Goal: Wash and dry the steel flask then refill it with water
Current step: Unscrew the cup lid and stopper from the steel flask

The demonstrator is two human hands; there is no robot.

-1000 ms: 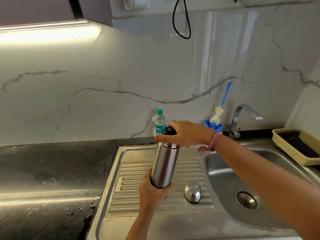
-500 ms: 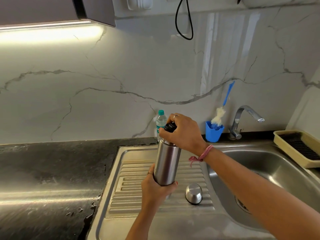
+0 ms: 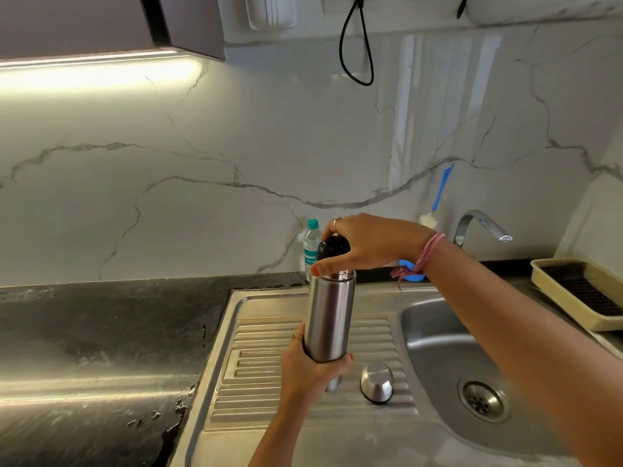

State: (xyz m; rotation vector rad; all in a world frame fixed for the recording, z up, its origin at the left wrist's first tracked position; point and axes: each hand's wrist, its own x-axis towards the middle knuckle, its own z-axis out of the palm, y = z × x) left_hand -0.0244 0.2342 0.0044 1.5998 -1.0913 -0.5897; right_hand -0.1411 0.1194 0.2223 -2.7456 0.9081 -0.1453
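The steel flask (image 3: 330,315) stands upright in the air above the ribbed drainboard (image 3: 269,352). My left hand (image 3: 310,372) grips its lower end from below. My right hand (image 3: 367,242) is closed over the black stopper (image 3: 332,247) at the flask's mouth, thumb at the neck. The stopper sits just above the steel rim; whether it is threaded in or lifted off, I cannot tell. The flask's steel cup lid (image 3: 377,382) lies on the drainboard to the right of the flask.
The sink basin (image 3: 438,352) with its drain (image 3: 482,401) is at the right, under the tap (image 3: 478,224). A small water bottle (image 3: 310,244), a blue holder (image 3: 409,269) with a bottle brush (image 3: 440,193), and a cream tray (image 3: 580,291) line the back. Dark wet counter (image 3: 101,332) lies left.
My right hand has turned on the black stopper, with the wrist swinging out to the right. The flask has stayed upright in my left hand.
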